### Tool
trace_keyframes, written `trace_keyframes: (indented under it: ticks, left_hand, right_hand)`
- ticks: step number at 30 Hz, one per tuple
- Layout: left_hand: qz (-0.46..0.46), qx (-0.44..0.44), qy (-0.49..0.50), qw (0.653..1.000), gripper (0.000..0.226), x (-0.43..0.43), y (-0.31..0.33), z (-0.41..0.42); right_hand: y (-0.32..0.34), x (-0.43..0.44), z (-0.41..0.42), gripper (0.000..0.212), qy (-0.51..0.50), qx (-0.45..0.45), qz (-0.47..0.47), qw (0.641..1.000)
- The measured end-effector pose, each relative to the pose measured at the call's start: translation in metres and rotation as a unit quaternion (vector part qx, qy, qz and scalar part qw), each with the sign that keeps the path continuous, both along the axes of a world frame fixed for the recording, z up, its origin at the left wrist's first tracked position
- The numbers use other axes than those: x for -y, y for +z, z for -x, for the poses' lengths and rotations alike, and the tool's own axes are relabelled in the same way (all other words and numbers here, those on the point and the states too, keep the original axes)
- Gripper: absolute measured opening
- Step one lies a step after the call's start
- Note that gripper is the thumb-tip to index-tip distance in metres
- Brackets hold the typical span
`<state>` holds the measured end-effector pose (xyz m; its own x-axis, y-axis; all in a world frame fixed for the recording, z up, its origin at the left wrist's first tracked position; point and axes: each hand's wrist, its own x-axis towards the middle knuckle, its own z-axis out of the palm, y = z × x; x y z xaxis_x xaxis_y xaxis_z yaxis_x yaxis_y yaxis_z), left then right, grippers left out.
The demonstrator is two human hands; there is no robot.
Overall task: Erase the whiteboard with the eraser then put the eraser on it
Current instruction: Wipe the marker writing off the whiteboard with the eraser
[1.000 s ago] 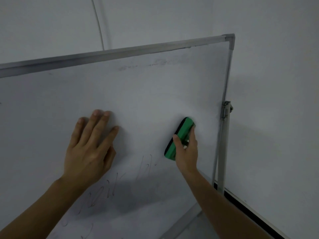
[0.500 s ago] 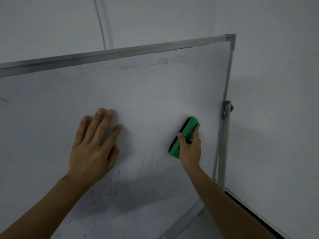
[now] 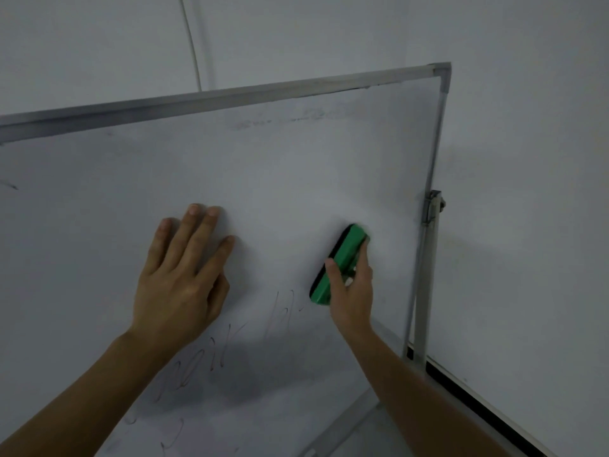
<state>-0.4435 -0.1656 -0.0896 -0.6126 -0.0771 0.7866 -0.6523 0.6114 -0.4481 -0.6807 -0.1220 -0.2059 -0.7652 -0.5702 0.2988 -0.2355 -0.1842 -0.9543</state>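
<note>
A whiteboard (image 3: 280,179) in a metal frame fills most of the view, tilted on its stand. My right hand (image 3: 352,291) grips a green eraser (image 3: 342,258) with a black felt side and presses it against the board near the right edge. My left hand (image 3: 181,275) lies flat on the board with fingers spread, holding nothing. Faint dark handwriting (image 3: 211,361) shows on the lower part of the board, below and between my hands. A grey smudge (image 3: 296,118) runs under the top frame.
The stand's metal upright (image 3: 425,291) with a clamp bracket (image 3: 433,206) runs down the board's right side. A white wall (image 3: 527,225) stands close behind and to the right. A thin cable (image 3: 192,41) hangs down the wall above the board.
My right hand has shifted the eraser slightly right and up on the board. My left hand stays flat on the board, its place in view shifting a little with the camera.
</note>
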Motion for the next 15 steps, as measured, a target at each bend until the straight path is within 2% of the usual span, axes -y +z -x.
trace_keyframes:
  ticks: [1,3,5,6,8,10,13,15]
  left_hand:
    - [-0.004,0.004,0.000,1.000,0.040,-0.001,0.000,0.000]
    - [-0.014,0.008,0.003,1.000,0.040,-0.002,0.003,-0.001]
    - [-0.022,0.010,0.007,1.000,0.040,-0.003,0.004,-0.003]
    - [-0.023,0.012,0.009,1.000,0.040,-0.002,0.005,-0.005]
    - [-0.020,0.015,0.011,1.000,0.039,-0.001,0.005,-0.007]
    - [-0.016,0.015,0.011,1.000,0.039,-0.001,0.004,-0.007]
    - [-0.014,0.012,0.008,1.000,0.039,-0.003,0.003,-0.004]
    - [-0.015,0.012,0.005,1.000,0.039,-0.004,0.004,-0.004]
  right_hand:
    - [-0.019,-0.003,-0.009,0.080,-0.014,0.009,-0.030,0.999]
    - [-0.071,-0.014,-0.022,0.081,0.007,0.072,-0.147,0.986]
    - [-0.106,-0.025,-0.028,0.077,0.075,0.165,-0.253,0.950]
    - [-0.106,-0.025,-0.028,0.073,0.096,0.193,-0.264,0.940]
    - [-0.087,-0.017,-0.026,0.072,0.075,0.177,-0.209,0.959]
    - [-0.051,-0.004,-0.021,0.077,0.029,0.108,-0.123,0.986]
    - [-0.013,0.003,-0.023,0.080,0.008,0.010,-0.014,1.000]
    - [-0.022,-0.001,-0.032,0.079,-0.007,-0.005,-0.022,1.000]
